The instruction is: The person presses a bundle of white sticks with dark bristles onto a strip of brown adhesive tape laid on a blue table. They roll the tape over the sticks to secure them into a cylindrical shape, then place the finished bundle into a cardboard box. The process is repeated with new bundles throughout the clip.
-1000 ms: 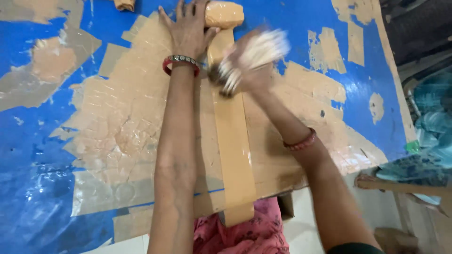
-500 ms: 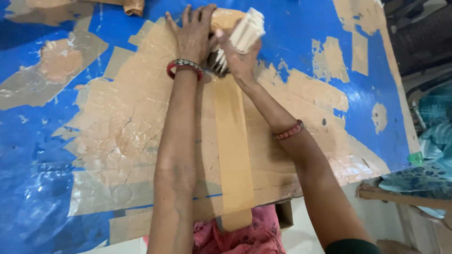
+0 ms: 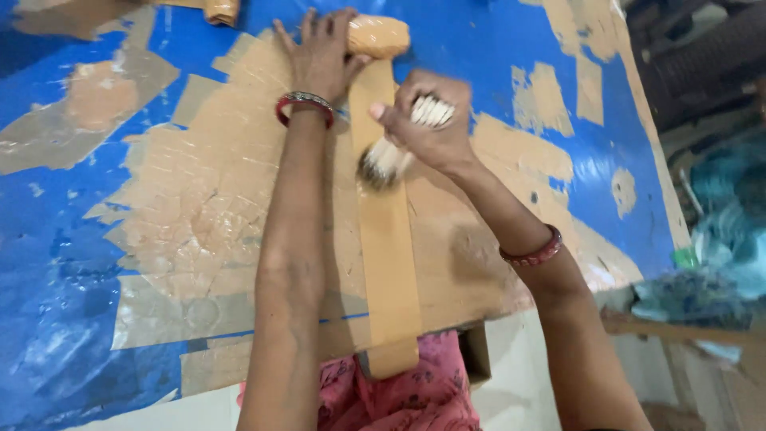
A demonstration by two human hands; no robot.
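Observation:
A long tan strip (image 3: 388, 263) lies lengthwise on the blue work table (image 3: 64, 319), its near end hanging over the table edge. My left hand (image 3: 319, 52) is flat at the strip's far end, fingers spread, next to a tan lump (image 3: 379, 36). My right hand (image 3: 427, 128) grips a pale-handled brush (image 3: 391, 156) whose dark bristles touch the strip's upper part. Red bangles circle both wrists.
Brown tape and paper patches (image 3: 183, 215) cover much of the blue table. A small tan object (image 3: 222, 9) lies at the far edge. Teal cloth or bags (image 3: 710, 271) pile up on the right beside the table. Pink patterned clothing (image 3: 399, 399) shows below the near edge.
My right hand has drawn the brush back toward me along the strip, from near the tan lump to lower down. The left hand has stayed pressed at the far end.

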